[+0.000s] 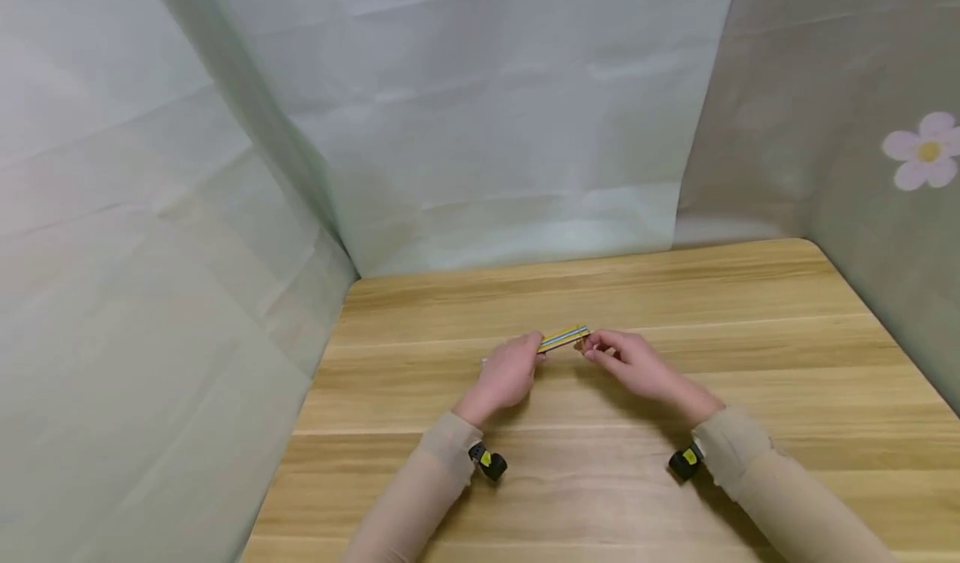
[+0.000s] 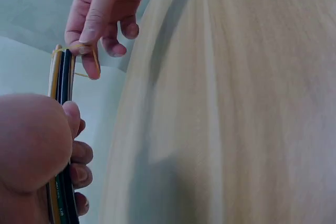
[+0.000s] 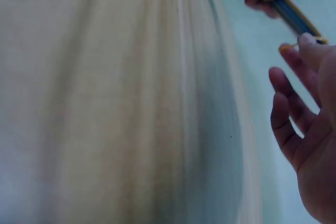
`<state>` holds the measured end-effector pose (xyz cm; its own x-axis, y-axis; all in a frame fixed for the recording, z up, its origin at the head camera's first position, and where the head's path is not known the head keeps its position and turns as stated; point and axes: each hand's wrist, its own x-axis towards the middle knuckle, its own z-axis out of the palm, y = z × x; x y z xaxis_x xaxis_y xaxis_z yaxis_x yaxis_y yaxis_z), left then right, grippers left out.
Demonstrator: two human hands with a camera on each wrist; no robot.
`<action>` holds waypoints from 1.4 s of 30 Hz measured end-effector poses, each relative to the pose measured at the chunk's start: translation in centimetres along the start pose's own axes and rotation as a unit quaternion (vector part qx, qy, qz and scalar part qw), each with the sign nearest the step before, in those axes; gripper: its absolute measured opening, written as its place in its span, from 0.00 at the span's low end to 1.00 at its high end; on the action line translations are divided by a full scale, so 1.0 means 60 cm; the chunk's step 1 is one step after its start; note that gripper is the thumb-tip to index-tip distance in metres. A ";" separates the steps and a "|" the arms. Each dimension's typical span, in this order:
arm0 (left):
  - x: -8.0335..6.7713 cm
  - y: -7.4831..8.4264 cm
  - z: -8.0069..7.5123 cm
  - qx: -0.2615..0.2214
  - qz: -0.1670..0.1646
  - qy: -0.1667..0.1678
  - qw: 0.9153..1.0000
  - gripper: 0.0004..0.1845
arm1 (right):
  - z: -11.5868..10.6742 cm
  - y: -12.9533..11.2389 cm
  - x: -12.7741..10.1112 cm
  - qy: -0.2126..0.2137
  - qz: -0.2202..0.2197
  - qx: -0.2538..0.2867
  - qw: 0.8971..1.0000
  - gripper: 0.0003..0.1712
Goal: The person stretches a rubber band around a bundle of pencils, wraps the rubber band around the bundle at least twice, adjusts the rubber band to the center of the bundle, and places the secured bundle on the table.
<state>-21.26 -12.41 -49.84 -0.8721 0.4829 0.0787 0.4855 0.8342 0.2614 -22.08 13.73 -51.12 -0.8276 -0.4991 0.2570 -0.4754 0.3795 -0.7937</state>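
Aloft over the table (image 1: pixel 585 496), your left hand (image 1: pixel 510 371) gripped pencils (image 1: pixel 562 339) while your right hand (image 1: pixel 637 366) pinched a yellow band (image 2: pixel 96 59) at their ends.

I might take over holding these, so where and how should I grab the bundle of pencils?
Probably the bare stretch of the bundle of pencils between the left hand and the right hand, pinched across its long sides from above. It is slim and straight, the left hand wraps another part, and the rubber band at the end, stretched to the right hand's fingers, is better left clear.
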 end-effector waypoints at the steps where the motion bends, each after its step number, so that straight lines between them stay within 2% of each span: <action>1: 0.000 0.002 -0.005 -0.011 -0.004 -0.005 1.000 0.07 | 0.000 0.001 0.002 -0.004 -0.004 -0.009 1.000 0.06; 6: 0.002 0.007 -0.029 -0.086 -0.019 -0.016 0.996 0.05 | 0.012 -0.005 0.018 -0.040 -0.043 -0.080 0.995 0.07; 8: 0.004 0.011 -0.039 -0.130 -0.009 -0.022 0.991 0.05 | 0.025 -0.010 0.029 -0.072 -0.063 -0.093 0.991 0.08; 11: 0.007 0.018 -0.052 -0.172 0.008 -0.036 0.984 0.06 | 0.042 -0.018 0.046 -0.093 -0.074 -0.089 0.989 0.10; 13: 0.009 0.020 -0.059 -0.167 0.000 -0.027 0.986 0.07 | 0.046 -0.021 0.054 -0.086 -0.062 -0.080 0.991 0.09; 16: 0.010 0.012 -0.063 -0.127 -0.046 0.013 0.991 0.06 | 0.044 -0.023 0.059 -0.076 -0.044 -0.074 0.993 0.08; 19: 0.011 -0.005 -0.063 -0.110 -0.095 0.048 0.988 0.07 | 0.038 -0.024 0.056 -0.097 -0.047 -0.082 0.991 0.05; 22: 0.014 -0.028 -0.064 -0.113 -0.136 0.059 0.983 0.08 | 0.036 -0.035 0.047 -0.106 -0.104 -0.121 0.982 0.02; 26: 0.015 -0.054 -0.065 -0.114 -0.179 0.051 0.976 0.08 | 0.033 -0.052 0.034 -0.069 -0.208 -0.163 0.962 0.05; 30: 0.012 -0.062 -0.062 -0.112 -0.181 0.035 0.977 0.08 | 0.036 -0.059 0.026 -0.039 -0.272 -0.155 0.949 0.08; 33: 0.010 -0.056 -0.058 -0.118 -0.169 0.025 0.978 0.07 | 0.044 -0.064 0.023 -0.030 -0.291 -0.109 0.950 0.10; 36: 0.008 -0.049 -0.052 -0.121 -0.163 0.024 0.979 0.07 | 0.052 -0.072 0.019 -0.033 -0.248 -0.036 0.968 0.11; 39: 0.006 -0.041 -0.047 -0.120 -0.168 0.030 0.978 0.07 | 0.060 -0.081 0.018 -0.050 -0.149 0.056 0.986 0.18; 40: 0.005 -0.038 -0.045 -0.118 -0.170 0.033 0.978 0.07 | 0.062 -0.082 0.018 -0.059 -0.107 0.092 0.988 0.21; 42: 0.003 -0.034 -0.043 -0.116 -0.175 0.040 0.977 0.07 | 0.067 -0.086 0.020 -0.071 -0.038 0.162 0.983 0.26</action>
<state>-22.57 -14.69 -47.87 -0.9888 0.1484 0.0181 0.1378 0.8576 0.4955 -19.45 8.01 -48.94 -0.7323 -0.6293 0.2604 -0.3946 0.0804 -0.9153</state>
